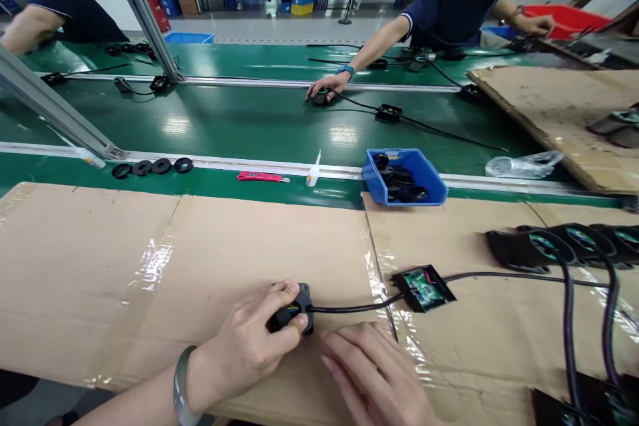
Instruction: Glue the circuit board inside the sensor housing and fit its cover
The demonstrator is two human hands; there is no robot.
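Pinching a small black plug housing (293, 311) between thumb and fingers, the left hand (254, 346) holds it on the cardboard (150, 266) — coloured wires still exposed, so it looks unclosed. The right hand (374, 373) rests flat beside it, holding nothing. Its cable (359, 307) runs to an open circuit box (424, 287) — also uncovered.

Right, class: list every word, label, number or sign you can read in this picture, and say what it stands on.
None can be read.
Open black box with a green circuit board: any markings are too small to read.
Red utility knife: no legible text.
Small white bottle: no legible label.
Blue bin: no visible label.
Black part held in the left hand: no marking visible.
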